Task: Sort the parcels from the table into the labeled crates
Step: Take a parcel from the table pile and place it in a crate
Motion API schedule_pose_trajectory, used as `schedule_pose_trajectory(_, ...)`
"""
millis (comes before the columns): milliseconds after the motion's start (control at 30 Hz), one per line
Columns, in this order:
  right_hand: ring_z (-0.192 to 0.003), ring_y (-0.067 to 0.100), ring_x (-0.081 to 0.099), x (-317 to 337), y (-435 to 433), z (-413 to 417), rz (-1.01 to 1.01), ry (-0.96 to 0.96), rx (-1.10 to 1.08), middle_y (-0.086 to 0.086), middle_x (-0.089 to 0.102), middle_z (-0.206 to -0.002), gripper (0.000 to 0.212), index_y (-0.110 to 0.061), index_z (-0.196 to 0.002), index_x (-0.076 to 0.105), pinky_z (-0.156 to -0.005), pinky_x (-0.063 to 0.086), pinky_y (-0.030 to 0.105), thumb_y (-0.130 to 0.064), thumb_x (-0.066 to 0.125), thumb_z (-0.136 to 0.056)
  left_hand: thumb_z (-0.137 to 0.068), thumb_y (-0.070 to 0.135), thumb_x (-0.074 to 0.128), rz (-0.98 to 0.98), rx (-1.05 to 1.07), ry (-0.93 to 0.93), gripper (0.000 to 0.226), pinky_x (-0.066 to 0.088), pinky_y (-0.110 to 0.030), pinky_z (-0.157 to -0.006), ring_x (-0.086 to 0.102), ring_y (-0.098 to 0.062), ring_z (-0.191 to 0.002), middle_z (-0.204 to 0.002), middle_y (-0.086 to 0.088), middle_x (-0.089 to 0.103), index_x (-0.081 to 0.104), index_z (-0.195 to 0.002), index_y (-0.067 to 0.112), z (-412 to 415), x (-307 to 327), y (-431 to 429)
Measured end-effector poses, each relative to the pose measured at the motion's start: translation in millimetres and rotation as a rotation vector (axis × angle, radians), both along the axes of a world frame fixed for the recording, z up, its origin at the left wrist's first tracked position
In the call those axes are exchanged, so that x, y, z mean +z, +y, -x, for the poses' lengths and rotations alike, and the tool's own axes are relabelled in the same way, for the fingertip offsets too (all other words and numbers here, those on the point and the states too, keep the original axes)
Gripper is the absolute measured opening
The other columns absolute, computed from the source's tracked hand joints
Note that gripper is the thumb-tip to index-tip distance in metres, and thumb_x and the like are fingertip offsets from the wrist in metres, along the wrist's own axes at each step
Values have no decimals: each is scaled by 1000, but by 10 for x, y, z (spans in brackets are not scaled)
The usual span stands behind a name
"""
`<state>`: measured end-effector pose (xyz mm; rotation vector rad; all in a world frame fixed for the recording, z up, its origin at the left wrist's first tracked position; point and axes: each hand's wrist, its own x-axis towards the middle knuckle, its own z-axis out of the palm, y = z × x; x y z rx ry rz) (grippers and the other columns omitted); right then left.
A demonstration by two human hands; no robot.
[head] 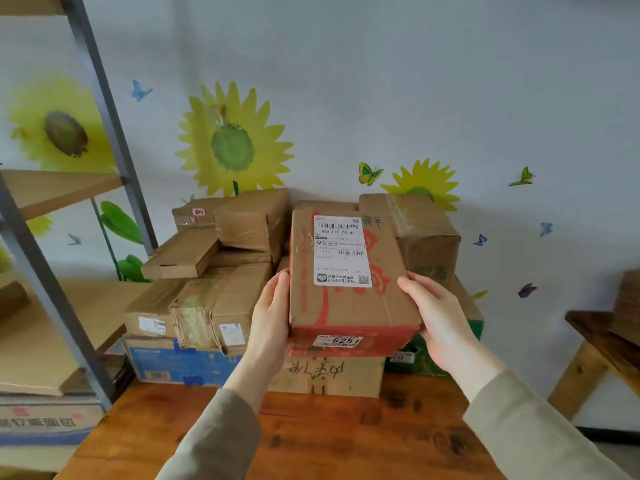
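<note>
**Parcel held up for sorting**

Both hands clasp it above the table: left hand at its 9 o'clock edge, right hand at 3 o'clock, fingers wrapped round the sides. Read the white label (12 o'clock end) before turning, and hold it level.

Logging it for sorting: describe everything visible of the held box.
The parcel is a brown cardboard box with red print, tilted toward the camera. A white barcode label lies on its face, a sticker reading 6251 on its near edge. The left hand and right hand grip its sides above the table.
</note>
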<state>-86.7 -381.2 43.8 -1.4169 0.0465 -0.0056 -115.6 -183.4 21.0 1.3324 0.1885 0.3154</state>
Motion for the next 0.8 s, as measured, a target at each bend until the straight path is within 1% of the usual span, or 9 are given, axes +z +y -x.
schedule_pose_trajectory(67, -93, 14, 62, -58, -99, 72, -5, 16, -41, -7, 68, -91, 11, -32, -87, 62, -96, 46, 41, -22, 59, -92, -99, 38, 43, 15, -44, 29, 25, 53, -25, -63, 69, -9, -79, -93, 3, 72, 64, -107, 28, 6, -88, -103)
schedule_pose_trajectory(167, -100, 16, 62, -169, -303, 208, -5, 31, -120, -5, 68, -97, 8, -32, -90, 62, -100, 44, 44, -25, 59, -92, -98, 42, 38, 31, -138, 56, 31, 53, -23, -58, 68, -10, -75, -93, -2, 71, 62, -107, 24, 1, -183, -328)
schedule_pose_trajectory(233, -100, 17, 62, -200, -457, 303, -13, 44, -173, -3, 69, -99, 8, -28, -98, 63, -94, 49, 41, -25, 58, -93, -96, 49, 37, 56, -205, 81, 38, 54, -23, -58, 70, -14, -78, -95, -4, 72, 60, -111, 22, -24, -213, -502)
schedule_pose_trajectory(267, -95, 16, 64, -198, -529, 347, -19, 49, -199, -3, 69, -97, 10, -25, -101, 62, -85, 52, 37, -25, 57, -93, -95, 51, 37, 61, -241, 88, 40, 55, -24, -59, 71, -16, -81, -97, -5, 72, 59, -112, 22, -41, -221, -587)
schedule_pose_trajectory(367, -80, 9, 65, -203, -785, 521, -33, 56, -306, -7, 70, -83, 8, -27, -91, 61, -65, 50, 26, -24, 55, -95, -93, 53, 41, 74, -367, 101, 44, 56, -27, -63, 70, -19, -87, -103, -5, 71, 56, -120, 22, -82, -228, -879)
schedule_pose_trajectory(533, -89, 13, 65, -374, -1194, 982, -39, 110, -547, -2, 70, -94, 10, -25, -94, 62, -72, 52, 30, -20, 53, -96, -93, 49, 46, 29, -576, 129, 46, 53, -40, -87, 67, -21, -100, -113, -4, 68, 53, -128, 20, -32, -432, -1375)
schedule_pose_trajectory(600, -90, 14, 65, -484, -1351, 1214, -54, 135, -656, -1, 69, -96, 10, -23, -100, 62, -71, 51, 30, -20, 54, -95, -92, 50, 47, -3, -684, 156, 46, 54, -39, -86, 68, -20, -98, -113, -3, 68, 52, -128, 21, 39, -526, -1606)
schedule_pose_trajectory(700, -88, 14, 65, -655, -1594, 1627, -86, 175, -827, 0, 70, -95, 8, -23, -97, 62, -69, 52, 29, -19, 57, -94, -93, 49, 46, -32, -833, 189, 40, 56, -36, -78, 71, -21, -89, -103, -4, 71, 56, -120, 22, 209, -678, -1983)
schedule_pose_trajectory(800, -81, 14, 67, -796, -1887, 2123, -121, 224, -968, 2, 70, -95, 13, -18, -106, 61, -63, 53, 28, -16, 57, -93, -94, 49, 45, -73, -1004, 234, 43, 55, -43, -85, 70, -25, -91, -105, -7, 72, 56, -122, 19, 507, -844, -2433)
